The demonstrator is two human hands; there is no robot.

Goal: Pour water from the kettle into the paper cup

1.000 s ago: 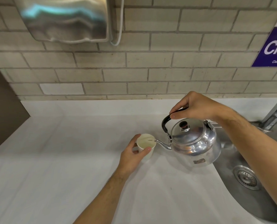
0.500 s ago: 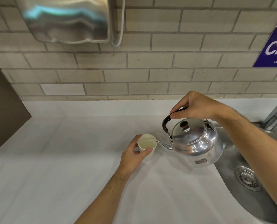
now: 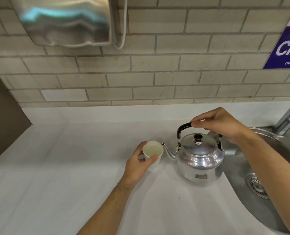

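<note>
On the counter (image 3: 56, 167), I note my left hand (image 3: 137, 165) wraps the paper cup (image 3: 152, 152); right hand (image 3: 220, 126) grips upright kettle (image 3: 200, 160), spout just right of rim.

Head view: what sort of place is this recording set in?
Probably a shared kitchenette or washroom counter: a steel sink set into a white counter, a metal wall dispenser on tiled wall, and a printed "Clean as you..." sign.

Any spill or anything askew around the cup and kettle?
Nothing stands out. The paper cup stands upright in the left hand, the kettle sits level, lid on, right hand on its handle. No puddle shows on the counter.
</note>
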